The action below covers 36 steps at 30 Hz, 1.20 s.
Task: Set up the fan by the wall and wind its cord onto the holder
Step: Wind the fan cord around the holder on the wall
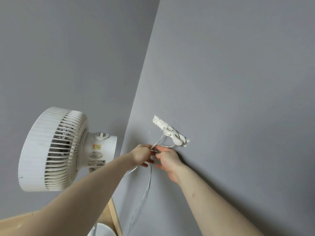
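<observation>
Two plain grey walls (pixel 238 65) meeting at a corner — pale wooden floor (pixel 109 217) below.

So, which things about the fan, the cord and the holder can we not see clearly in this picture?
All in the head view:
- fan: its front faces away; the left forearm covers its stand, and the bottom edge cuts off the base.
- cord: the left hand and right hand hide the pinched part; its lower end is too thin to follow.
- holder: the number of cord turns is too small to count.
- Fan labels: too small to read.
</observation>
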### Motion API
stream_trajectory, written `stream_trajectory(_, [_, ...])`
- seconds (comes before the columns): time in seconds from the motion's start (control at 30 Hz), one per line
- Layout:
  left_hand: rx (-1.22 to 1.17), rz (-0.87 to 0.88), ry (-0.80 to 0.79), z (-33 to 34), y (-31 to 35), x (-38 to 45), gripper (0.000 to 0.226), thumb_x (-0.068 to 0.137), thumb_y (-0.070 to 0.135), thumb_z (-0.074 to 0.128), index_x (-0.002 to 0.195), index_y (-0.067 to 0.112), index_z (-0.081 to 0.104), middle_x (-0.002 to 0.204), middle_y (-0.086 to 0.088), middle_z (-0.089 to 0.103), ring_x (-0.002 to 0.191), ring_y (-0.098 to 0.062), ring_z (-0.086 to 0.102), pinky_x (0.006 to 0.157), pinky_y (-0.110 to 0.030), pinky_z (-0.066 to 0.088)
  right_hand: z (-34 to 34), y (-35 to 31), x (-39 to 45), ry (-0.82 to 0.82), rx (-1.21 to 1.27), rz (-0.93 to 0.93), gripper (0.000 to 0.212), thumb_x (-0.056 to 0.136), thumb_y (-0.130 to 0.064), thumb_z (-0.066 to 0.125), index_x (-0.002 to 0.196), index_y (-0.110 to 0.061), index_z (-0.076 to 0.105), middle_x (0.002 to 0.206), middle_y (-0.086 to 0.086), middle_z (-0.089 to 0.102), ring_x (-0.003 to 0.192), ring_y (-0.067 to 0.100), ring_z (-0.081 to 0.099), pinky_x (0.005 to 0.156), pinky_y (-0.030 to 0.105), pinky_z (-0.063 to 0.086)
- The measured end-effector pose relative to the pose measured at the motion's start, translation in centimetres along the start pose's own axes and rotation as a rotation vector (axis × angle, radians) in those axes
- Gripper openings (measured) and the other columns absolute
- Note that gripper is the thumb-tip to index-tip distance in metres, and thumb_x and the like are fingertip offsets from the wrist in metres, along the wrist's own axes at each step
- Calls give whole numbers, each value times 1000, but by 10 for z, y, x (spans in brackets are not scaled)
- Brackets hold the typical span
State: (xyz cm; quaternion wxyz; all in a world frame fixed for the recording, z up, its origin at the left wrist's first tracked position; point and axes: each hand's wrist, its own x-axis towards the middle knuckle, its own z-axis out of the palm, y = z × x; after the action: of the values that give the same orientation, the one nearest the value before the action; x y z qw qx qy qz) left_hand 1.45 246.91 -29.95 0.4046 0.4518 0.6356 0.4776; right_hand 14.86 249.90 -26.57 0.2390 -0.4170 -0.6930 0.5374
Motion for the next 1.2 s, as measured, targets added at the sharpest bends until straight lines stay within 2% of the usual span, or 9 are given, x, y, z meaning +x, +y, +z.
stream_trajectory(0.13, [-109, 18, 41, 1, 0, 4, 47, 95, 8, 31, 125, 24, 64, 120, 7, 70, 97, -17, 64, 81, -33, 49, -12, 3, -30, 45, -218, -89, 48, 95, -5, 50, 137, -26, 60, 98, -13, 63, 81, 3, 56, 86, 32, 55])
stream_trajectory(0.27, [-161, 20, 132, -10, 21, 10, 45, 100, 14, 32, 137, 22, 58, 129, 2, 66, 95, -17, 63, 82, -32, 50, -30, 4, -63, 228, -512, -390, 37, 87, -11, 53, 98, -38, 75, 66, -8, 66, 46, 7, 49, 55, 20, 44])
stream_trajectory(0.37, [-87, 78, 191, -20, 46, 14, 52, 99, 6, 31, 146, 18, 49, 134, 4, 59, 103, -20, 62, 77, -30, 50, -44, -16, -78, 422, -589, -621, 31, 83, -9, 58, 90, -35, 74, 92, -19, 69, 64, 7, 62, 65, 25, 52])
stream_trajectory(0.57, [22, 238, 314, -29, 96, 20, 59, 90, -6, 37, 137, 21, 58, 133, 3, 63, 106, -20, 66, 66, -22, 47, -60, -40, -70, 374, -942, -554, 56, 86, -16, 56, 139, -32, 54, 146, -19, 47, 127, 12, 54, 101, 29, 45])
stream_trajectory(0.7, [408, 378, 536, -32, 119, 18, 34, 87, 12, 61, 113, 32, 69, 106, 15, 71, 94, -13, 67, 61, -18, 45, -54, -40, -66, 305, -997, -508, 58, 86, -14, 53, 142, -29, 51, 150, -20, 45, 128, 17, 55, 103, 33, 46])
stream_trajectory(0.8, [581, 424, 667, -35, 131, 14, 18, 84, 19, 63, 94, 31, 72, 95, 7, 69, 91, -21, 63, 63, -26, 43, -53, -39, -66, 324, -1021, -511, 58, 86, -14, 52, 142, -30, 51, 151, -21, 42, 126, 20, 57, 102, 35, 47])
stream_trajectory(0.9, [580, 427, 704, -42, 140, 12, 4, 84, 29, 66, 87, 29, 69, 98, 4, 54, 91, -22, 60, 63, -28, 40, -52, -38, -67, 311, -1021, -496, 58, 87, -14, 52, 142, -30, 50, 153, -21, 39, 126, 21, 56, 102, 36, 47])
stream_trajectory(1.03, [647, 481, 768, -48, 161, 4, 13, 86, 37, 64, 92, 25, 65, 107, 1, 58, 101, -24, 57, 80, -34, 40, -51, -39, -68, 298, -1034, -485, 54, 87, -15, 51, 140, -28, 51, 150, -20, 41, 124, 23, 57, 99, 36, 47])
stream_trajectory(1.2, [506, 509, 869, -49, 201, -18, 16, 85, 29, 56, 97, 21, 62, 92, 3, 68, 84, -26, 60, 68, -29, 41, -51, -39, -68, 307, -1025, -476, 56, 89, -16, 51, 142, -33, 49, 149, -21, 40, 122, 21, 57, 97, 33, 46])
